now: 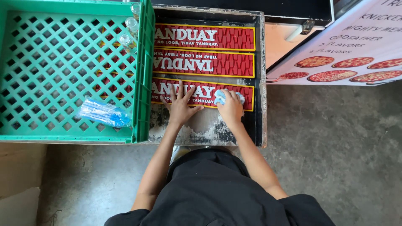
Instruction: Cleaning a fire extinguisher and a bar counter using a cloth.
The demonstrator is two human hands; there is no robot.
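While gripped, crumpled blue cloth (226,97), ribbed red mat (234,90).

Three red bar mats (204,64) look like matt ribbed rubber. Under them the bench (205,127) is worn, scuffed black with pale rough patches. Beside the mats, the green crate (144,75) is smooth plastic lattice. The floor (335,138) is rough concrete.

green crate (25,75) holding blue bag (102,112), glass tubes (127,39); pizza signboard (347,46) right
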